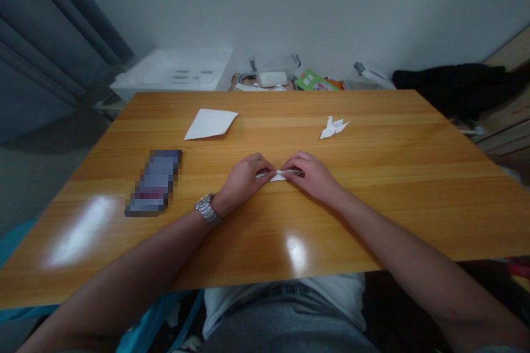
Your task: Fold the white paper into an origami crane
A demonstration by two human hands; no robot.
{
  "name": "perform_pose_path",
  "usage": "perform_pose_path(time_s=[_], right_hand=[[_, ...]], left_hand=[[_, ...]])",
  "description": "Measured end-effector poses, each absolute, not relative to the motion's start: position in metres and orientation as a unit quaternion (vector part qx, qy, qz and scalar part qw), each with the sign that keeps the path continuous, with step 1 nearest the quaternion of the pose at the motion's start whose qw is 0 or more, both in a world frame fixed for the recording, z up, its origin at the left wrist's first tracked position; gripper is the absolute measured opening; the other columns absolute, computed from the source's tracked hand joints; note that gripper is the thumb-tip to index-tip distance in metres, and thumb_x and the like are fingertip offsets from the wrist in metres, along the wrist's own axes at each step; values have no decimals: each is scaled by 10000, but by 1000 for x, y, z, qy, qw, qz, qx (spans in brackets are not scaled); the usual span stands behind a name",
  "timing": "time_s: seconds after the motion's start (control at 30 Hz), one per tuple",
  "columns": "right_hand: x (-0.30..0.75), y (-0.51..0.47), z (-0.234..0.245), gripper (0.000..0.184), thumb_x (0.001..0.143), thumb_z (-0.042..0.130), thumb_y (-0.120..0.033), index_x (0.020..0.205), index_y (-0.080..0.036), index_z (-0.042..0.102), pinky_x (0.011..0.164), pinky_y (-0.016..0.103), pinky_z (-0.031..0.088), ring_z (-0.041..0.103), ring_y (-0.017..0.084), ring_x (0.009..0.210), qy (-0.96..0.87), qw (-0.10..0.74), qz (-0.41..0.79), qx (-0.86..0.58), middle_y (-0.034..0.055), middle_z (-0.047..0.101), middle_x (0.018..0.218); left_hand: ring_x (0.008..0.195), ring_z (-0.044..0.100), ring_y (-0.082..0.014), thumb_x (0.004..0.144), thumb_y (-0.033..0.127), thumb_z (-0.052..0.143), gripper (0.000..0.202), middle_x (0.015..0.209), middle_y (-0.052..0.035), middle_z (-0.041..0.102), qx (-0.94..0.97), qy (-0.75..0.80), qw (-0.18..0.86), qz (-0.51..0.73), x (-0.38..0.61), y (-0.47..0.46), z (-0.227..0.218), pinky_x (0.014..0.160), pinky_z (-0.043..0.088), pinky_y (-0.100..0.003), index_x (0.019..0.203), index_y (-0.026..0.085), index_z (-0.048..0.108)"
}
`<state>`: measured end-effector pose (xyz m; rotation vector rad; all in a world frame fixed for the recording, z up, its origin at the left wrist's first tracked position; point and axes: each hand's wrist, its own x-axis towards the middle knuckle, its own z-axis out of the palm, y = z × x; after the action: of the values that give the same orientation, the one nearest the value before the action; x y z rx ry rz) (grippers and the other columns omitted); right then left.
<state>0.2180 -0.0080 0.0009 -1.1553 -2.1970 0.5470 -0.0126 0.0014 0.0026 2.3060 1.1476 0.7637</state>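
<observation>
A small folded white paper piece (278, 176) lies on the wooden table (372, 204) in the middle. My left hand (244, 181), with a metal watch on its wrist, pinches the paper's left end. My right hand (311, 175) presses and pinches its right end. Both hands have their fingers curled closed on the paper, which they mostly hide. A finished folded paper figure (333, 127) sits farther back to the right. A flat white sheet (211, 123) lies farther back to the left.
A blurred rectangular object (154, 182) lies on the table to the left of my hands. Beyond the table's far edge stand a white plastic box (174, 71), clutter with a green packet (313, 81), and dark cloth (451, 85) at the right.
</observation>
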Motion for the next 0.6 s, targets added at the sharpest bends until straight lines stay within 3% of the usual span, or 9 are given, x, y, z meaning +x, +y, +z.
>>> perform_pose_path(time_s=[0.33, 0.6], right_hand=[[214, -9, 2, 50, 922, 699, -207, 877, -186, 706, 799, 344, 467, 614, 217, 890, -838, 292, 197, -416, 66, 683, 910], [221, -9, 7, 63, 934, 680, -200, 918, -169, 731, 774, 321, 491, 622, 194, 857, -821, 287, 219, -442, 69, 653, 931]], left_hand=[[913, 635, -201, 975, 335, 625, 174, 961, -52, 700, 868, 382, 187, 256, -7, -3, 3, 825, 488, -326, 958, 196, 728], [879, 619, -192, 977, 279, 611, 149, 932, -44, 676, 863, 408, 160, 252, -12, 1, 4, 793, 469, -319, 938, 185, 721]])
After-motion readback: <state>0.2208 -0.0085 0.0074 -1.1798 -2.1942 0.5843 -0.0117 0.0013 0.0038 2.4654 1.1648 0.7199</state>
